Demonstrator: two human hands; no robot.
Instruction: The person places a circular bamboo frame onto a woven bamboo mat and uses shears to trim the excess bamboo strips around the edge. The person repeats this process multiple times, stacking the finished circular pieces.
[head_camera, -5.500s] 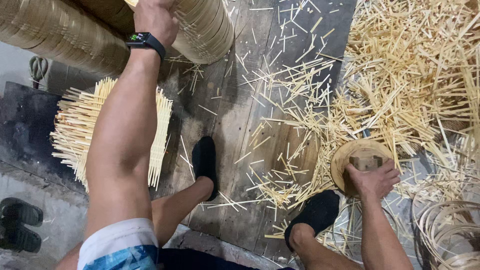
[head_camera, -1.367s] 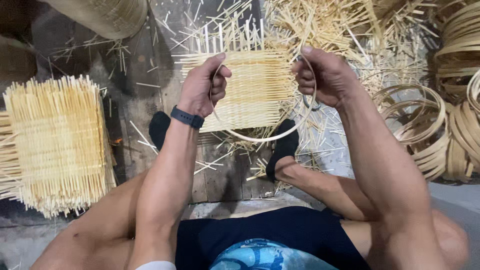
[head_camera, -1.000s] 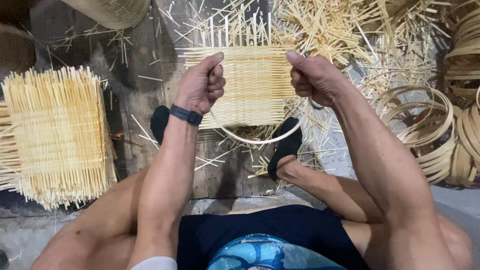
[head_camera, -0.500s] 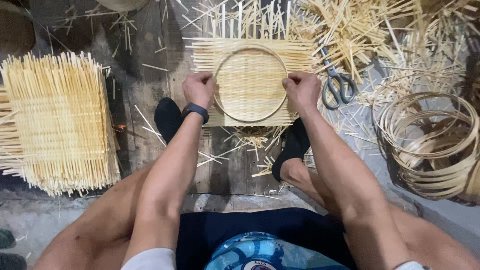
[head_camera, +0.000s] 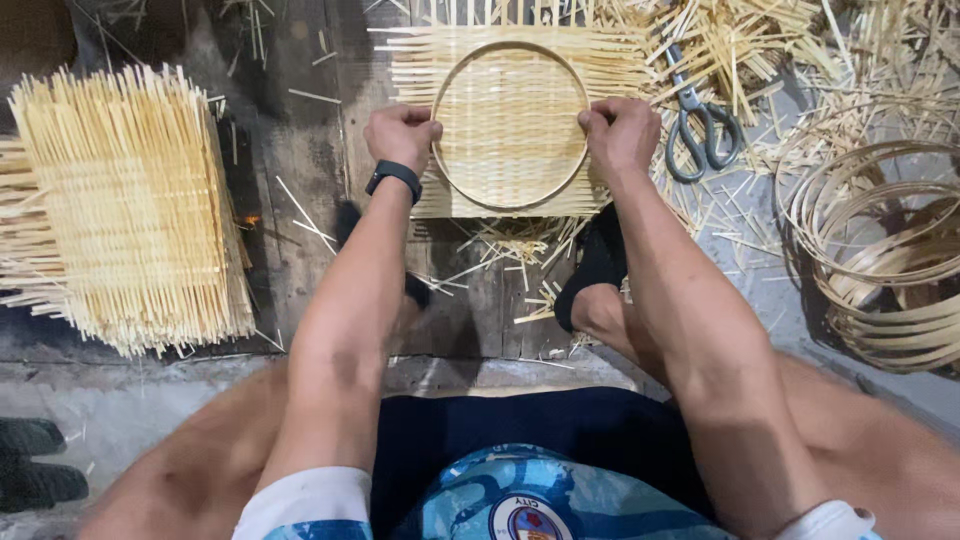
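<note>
Your left hand (head_camera: 402, 136) and right hand (head_camera: 620, 134) grip the hoop (head_camera: 510, 125), already seated on the mat (head_camera: 612, 65), whose edges look untrimmed.

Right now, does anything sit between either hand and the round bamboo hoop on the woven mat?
Nothing visible: the left hand and right hand already grip the round bamboo hoop at opposite sides.

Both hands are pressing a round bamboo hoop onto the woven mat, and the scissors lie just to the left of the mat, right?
Not quite. The scissors lie to the right of the woven mat, as the head view shows. The left hand and right hand do hold the round bamboo hoop on it.
</note>
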